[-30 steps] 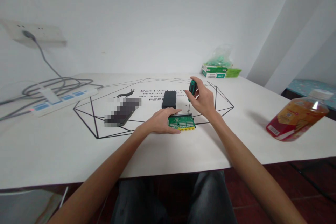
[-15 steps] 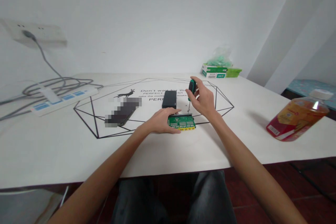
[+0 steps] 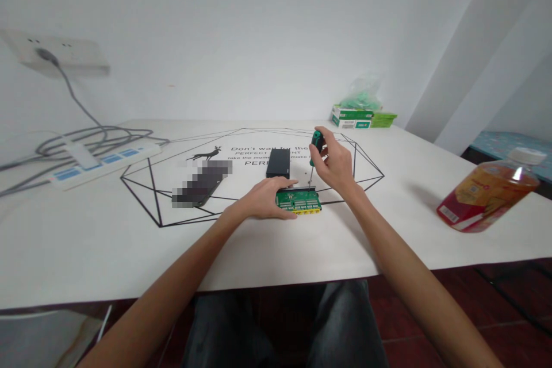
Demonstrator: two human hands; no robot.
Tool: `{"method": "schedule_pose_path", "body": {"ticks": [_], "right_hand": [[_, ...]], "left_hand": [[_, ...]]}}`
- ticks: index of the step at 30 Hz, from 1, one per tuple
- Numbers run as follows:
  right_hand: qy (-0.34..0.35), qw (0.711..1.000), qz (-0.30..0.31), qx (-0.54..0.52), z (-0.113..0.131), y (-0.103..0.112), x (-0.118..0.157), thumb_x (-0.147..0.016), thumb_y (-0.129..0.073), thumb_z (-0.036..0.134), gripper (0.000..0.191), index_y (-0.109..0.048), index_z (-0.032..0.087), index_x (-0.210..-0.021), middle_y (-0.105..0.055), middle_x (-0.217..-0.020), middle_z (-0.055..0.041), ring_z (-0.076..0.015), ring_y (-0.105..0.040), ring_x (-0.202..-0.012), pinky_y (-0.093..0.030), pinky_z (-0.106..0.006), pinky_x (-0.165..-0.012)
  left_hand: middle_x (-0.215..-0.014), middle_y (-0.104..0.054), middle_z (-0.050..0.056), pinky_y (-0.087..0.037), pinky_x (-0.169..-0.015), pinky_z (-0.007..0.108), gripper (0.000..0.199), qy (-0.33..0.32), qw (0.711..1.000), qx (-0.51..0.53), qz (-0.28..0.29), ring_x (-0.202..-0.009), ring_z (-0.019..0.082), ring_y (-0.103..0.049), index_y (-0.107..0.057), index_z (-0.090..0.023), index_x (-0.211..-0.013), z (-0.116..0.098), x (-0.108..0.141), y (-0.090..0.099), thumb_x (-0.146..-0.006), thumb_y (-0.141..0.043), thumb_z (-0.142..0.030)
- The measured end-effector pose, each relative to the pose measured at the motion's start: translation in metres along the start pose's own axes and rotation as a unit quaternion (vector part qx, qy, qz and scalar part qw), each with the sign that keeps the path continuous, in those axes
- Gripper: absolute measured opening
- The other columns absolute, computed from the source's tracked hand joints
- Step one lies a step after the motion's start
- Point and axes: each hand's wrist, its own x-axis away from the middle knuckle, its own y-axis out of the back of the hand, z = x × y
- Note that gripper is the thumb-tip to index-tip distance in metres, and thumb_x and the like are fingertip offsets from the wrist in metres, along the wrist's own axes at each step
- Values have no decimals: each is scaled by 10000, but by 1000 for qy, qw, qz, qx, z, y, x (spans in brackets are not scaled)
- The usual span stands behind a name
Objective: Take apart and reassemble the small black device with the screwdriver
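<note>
A green circuit board (image 3: pixel 299 200) with yellow connectors along its near edge lies on the white table (image 3: pixel 259 253). My left hand (image 3: pixel 266 198) grips the board's left end between thumb and fingers. In my right hand (image 3: pixel 333 160) is a green and black screwdriver (image 3: pixel 317 141), its shaft pointing down to the board's far edge. Whether the tip touches a screw is too small to tell. Just behind the board sits a black case (image 3: pixel 278 162), and a few small dark bits lie near the screwdriver shaft.
A dark phone-like object (image 3: pixel 202 184), partly pixelated, lies left of my hands. Farther left are a power strip (image 3: pixel 107 165) and coiled grey cables (image 3: pixel 86 135). A drink bottle (image 3: pixel 487 192) stands at right; green-and-white boxes (image 3: pixel 352 117) are at the back.
My right hand's fingers and the screwdriver handle have shifted very slightly, the handle tilting a little to the right. My left hand and the board stay where they were.
</note>
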Motion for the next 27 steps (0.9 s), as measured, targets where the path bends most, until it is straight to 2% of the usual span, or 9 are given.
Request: {"method": "schedule_pose_path", "body": {"ticks": [3,6,8,11,14,18,24,27], "right_hand": [[0,1000,-1,11,0,0,0,-879,-503,389,399,-478,211,-1235,-687,-862,-34,-115,-562,-508,-443,-270,-527],[5,1000,9,0,1,1,0,-896,-475,368,390,-470,200,-1247,-690,-891,-44,-116,-588,-537,-447,-263,-530],[5,1000,2,-4,2,2,-1,-896,-475,349,369,-482,189,-1228,-690,-867,-39,-115,-593,-540,-449,-259,-531],[8,1000,-13,8,4,3,-2,-850,-558,405,374,-526,192,-1156,-679,-792,-13,-105,-563,-497,-441,-254,-516],[10,1000,-17,3,5,5,-3,-844,-564,427,358,-543,198,-1118,-681,-800,-14,-95,-563,-491,-431,-244,-503],[-7,999,-25,-19,4,6,-4,-847,-549,409,323,-531,200,-1094,-675,-778,-10,-101,-579,-493,-427,-240,-493],[-18,999,-43,-24,1,4,-3,-797,-612,437,359,-499,215,-1056,-628,-716,22,-87,-519,-445,-419,-242,-489],[-39,996,-58,-52,0,3,-1,-831,-580,406,313,-477,219,-1059,-616,-729,16,-86,-520,-446,-422,-240,-477]], "left_hand": [[-1328,-549,143,-378,-1012,427,868,-5,1000,-3,-1,-1201,318,-507,-474,-179,-1373,2,0,-1,-641,-712,-581],[-1318,-553,138,-382,-1007,416,862,-10,1000,-10,3,-1184,308,-516,-461,-177,-1382,3,0,-1,-659,-700,-581],[-1318,-550,142,-383,-1006,417,870,-10,1000,-11,7,-1182,309,-515,-457,-166,-1385,2,0,-1,-661,-699,-582],[-1333,-538,146,-373,-1018,421,871,-6,1000,-12,8,-1206,317,-497,-464,-163,-1380,1,0,0,-655,-707,-580],[-1330,-542,143,-372,-1018,411,860,-7,1000,-16,7,-1197,312,-507,-470,-166,-1374,0,0,0,-656,-708,-575],[-1323,-552,133,-377,-1014,404,852,-8,1000,-15,5,-1191,312,-514,-479,-180,-1367,-1,0,1,-652,-711,-583],[-1319,-556,146,-386,-1005,398,893,-1,1000,-13,6,-1181,305,-521,-471,-163,-1375,-4,2,2,-645,-709,-620],[-1236,-616,129,-426,-953,374,793,-4,1000,3,-17,-1103,278,-572,-516,-158,-1339,-4,0,4,-711,-654,-622]]}}
